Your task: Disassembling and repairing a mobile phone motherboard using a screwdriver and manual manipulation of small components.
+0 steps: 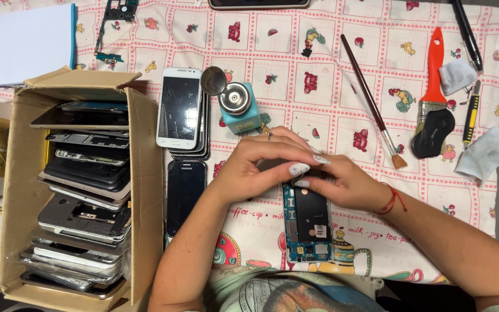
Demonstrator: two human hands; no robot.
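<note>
Left hand: your left hand [258, 164] sits at the centre of the frame, fingers curled down over the top end of the opened phone [307, 222], gripping it from above.
Right hand: your right hand [347, 182] comes in from the lower right, fingers closed on the same top end, its fingertips meeting those of the left; a red string bracelet [393, 201] circles the wrist.
Opened phone: it lies back-side up on the patterned tablecloth [319, 81], lower centre of the frame, its blue circuit board showing, its top end hidden under both of your hands.
Left of your hands: a black phone [185, 196] lies flat just beside your left forearm; above it a white phone [178, 108] tops a small stack.
Above your hands: a teal bottle [239, 105] with a metal pump top stands near your left knuckles.
Cardboard box: at the left of the frame, the box [145, 190] is packed with phone frames and screens stacked on edge.
Right side: a thin paintbrush [373, 104] lies slanted, then a wide brush with a red handle [434, 92], a yellow-handled tool [470, 118] and two pale cloths [485, 153].
Upper left: a white notebook [24, 43] lies on the cloth.
</note>
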